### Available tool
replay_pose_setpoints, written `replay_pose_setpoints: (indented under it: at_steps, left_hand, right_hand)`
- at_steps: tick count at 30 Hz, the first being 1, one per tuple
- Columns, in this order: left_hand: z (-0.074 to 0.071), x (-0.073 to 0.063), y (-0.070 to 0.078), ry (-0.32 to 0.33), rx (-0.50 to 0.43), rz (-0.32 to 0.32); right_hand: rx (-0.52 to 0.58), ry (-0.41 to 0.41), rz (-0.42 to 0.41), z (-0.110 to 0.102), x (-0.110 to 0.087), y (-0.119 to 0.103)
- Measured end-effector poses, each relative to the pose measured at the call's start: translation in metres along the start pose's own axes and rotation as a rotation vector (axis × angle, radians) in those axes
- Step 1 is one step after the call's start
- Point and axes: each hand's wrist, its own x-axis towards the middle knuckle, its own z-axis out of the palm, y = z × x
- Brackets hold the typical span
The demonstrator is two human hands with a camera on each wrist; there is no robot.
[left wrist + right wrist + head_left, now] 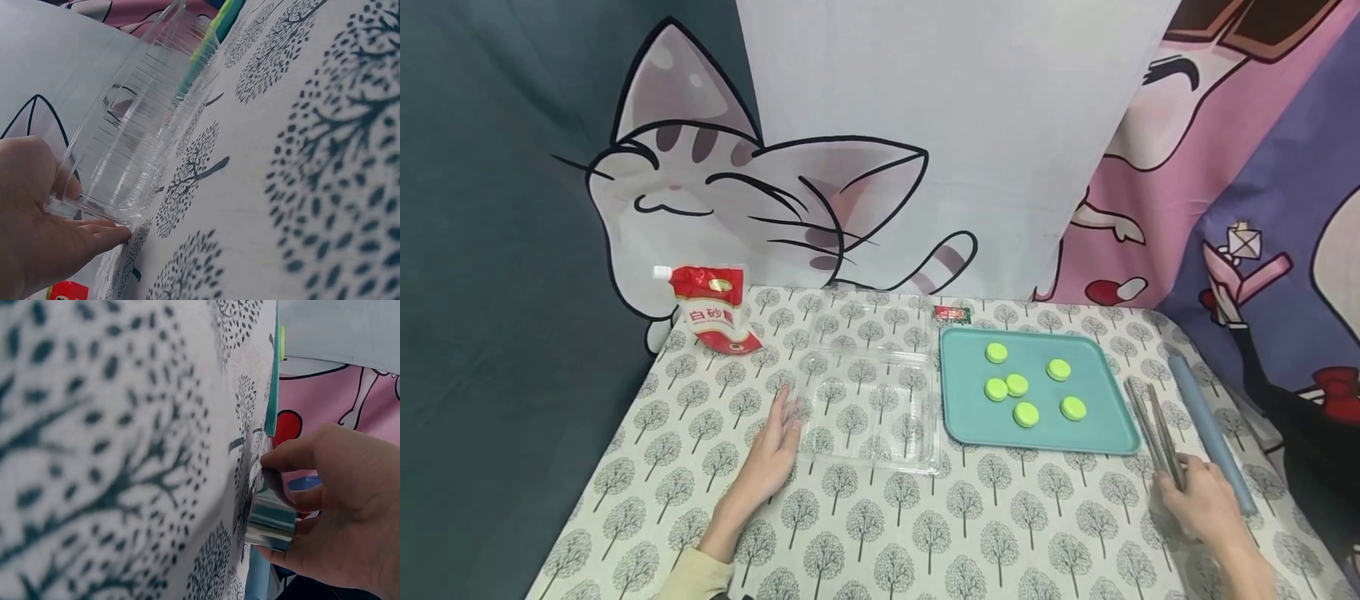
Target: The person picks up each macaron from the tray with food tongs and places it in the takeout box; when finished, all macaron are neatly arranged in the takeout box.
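My left hand (775, 446) touches the left side of a clear plastic clamshell box (865, 458), its fingers fairly straight along the wall. In the left wrist view, the hand (44, 225) meets the corner of the box (119, 150), fingertips low by the tablecloth. The box stands with its lid folded back toward the wall. On the right, my right hand (1206, 500) grips metal tongs (1157, 433) near their bent end, arms pointing away from me beside the tray. The right wrist view shows the shiny tong bend (272, 515) between thumb and fingers.
A teal tray (1045, 437) holds several green macaron-like rounds (1026, 414). Right of the tongs lies a blue rod (1210, 429). A red and white sugar pouch (711, 308) is at back left, and a small red-green packet (952, 314) lies behind the tray.
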Motion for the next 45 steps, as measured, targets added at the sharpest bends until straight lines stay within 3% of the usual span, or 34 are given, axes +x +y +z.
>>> replay_pose_setpoints:
  at_steps: [13, 28, 34, 45]
  left_hand:
    - [0.000, 0.001, 0.000, -0.009, 0.003, -0.016]
    - [0.000, 0.002, 0.001, -0.003, 0.014, -0.016]
    - [0.000, 0.003, 0.001, -0.004, 0.020, -0.015]
    - [0.000, 0.004, 0.001, -0.007, 0.019, -0.013]
  right_hand:
    - [0.065, 0.168, -0.034, -0.002, -0.012, -0.001]
    - [0.114, 0.333, -0.369, -0.009, -0.031, -0.015]
    - [0.138, 0.307, -0.405, -0.007, -0.033, -0.022]
    - [0.100, 0.240, -0.399, -0.003, -0.037, -0.025]
